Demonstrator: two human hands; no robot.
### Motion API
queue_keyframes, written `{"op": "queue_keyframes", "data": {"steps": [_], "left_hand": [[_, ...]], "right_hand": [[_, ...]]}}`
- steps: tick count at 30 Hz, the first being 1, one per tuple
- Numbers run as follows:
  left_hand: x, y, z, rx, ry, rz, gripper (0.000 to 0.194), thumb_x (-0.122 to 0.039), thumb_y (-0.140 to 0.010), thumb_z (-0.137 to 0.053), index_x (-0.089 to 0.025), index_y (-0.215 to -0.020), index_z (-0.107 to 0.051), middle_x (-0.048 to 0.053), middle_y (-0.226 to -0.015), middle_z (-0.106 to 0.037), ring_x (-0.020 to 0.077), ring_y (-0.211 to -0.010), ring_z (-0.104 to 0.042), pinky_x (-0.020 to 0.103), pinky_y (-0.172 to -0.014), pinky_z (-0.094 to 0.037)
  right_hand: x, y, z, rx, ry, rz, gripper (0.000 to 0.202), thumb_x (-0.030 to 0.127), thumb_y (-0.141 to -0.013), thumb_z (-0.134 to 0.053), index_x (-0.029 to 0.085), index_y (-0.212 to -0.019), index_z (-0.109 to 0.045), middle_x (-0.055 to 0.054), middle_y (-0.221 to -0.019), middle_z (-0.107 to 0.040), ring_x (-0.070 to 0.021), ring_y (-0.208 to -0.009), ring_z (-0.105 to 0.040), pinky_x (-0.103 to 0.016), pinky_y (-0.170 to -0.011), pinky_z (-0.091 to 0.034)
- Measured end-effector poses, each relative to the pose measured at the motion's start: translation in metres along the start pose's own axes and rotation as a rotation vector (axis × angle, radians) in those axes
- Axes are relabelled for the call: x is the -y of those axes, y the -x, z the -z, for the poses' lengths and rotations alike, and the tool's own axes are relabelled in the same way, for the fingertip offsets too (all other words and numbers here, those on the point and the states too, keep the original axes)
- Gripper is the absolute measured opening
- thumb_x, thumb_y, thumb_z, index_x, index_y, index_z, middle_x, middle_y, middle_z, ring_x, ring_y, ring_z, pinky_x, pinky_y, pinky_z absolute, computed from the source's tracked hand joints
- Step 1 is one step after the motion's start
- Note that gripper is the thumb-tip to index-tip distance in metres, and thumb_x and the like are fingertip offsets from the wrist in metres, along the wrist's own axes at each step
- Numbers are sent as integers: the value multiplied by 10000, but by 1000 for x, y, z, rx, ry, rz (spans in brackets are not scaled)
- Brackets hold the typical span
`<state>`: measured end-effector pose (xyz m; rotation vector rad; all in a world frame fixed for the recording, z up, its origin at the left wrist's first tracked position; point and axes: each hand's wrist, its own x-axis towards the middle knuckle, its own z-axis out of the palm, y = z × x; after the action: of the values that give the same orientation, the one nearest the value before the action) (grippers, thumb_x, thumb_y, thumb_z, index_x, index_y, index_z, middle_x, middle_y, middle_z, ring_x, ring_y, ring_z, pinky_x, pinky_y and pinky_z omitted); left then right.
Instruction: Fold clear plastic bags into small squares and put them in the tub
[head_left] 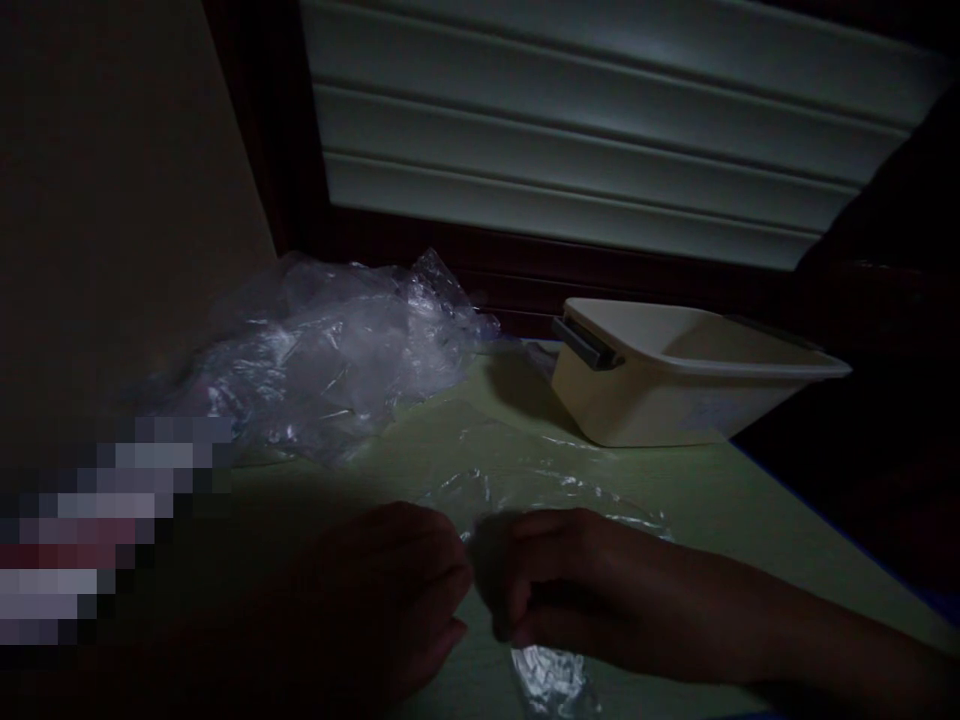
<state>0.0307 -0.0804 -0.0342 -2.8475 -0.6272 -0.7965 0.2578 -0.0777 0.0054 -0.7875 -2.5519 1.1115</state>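
Note:
In the dim light, my left hand [409, 585] is low in the middle of the head view, its fingers curled together. What those fingers hold, if anything, is hidden. Just right of it, my right hand [585, 575] pinches downward with thumb and fingertips. A crumpled clear plastic bag [551, 680] shows right below that pinch. More thin clear plastic film [555, 485] lies flat on the table beyond both hands; whether it belongs to the same bag I cannot tell.
A large heap of crumpled clear plastic bags [337, 350] lies at the back left of the pale green table [420, 440]. An open cream plastic bin [652, 400] with dark handles stands at the back right, near the table's edge. Behind is a slatted panel [570, 140].

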Motion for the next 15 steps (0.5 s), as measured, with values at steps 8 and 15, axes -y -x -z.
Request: {"op": "queue_keyframes", "data": {"steps": [8,15], "left_hand": [[2,-3,3,22,107,49,500,-315,-1071,-225,-183,-782,-610,-7,-808,-644,133,-750,-599,249,-737,-459],[10,8,-16,86,228,130,378,-91,-984,-267,-189,-791,-577,-53,-815,-571,108,-746,-547,212,-700,-418]], "right_hand": [[0,1,-7,-136,-111,-46,88,168,-886,-626,162,-798,-636,4,-792,-598,-110,-735,-565,-227,-672,-470],[-2,2,-7,-116,-117,-18,78,167,-900,-595,171,-834,-637,-3,-827,-629,-113,-765,-583,-232,-701,-478]]}}
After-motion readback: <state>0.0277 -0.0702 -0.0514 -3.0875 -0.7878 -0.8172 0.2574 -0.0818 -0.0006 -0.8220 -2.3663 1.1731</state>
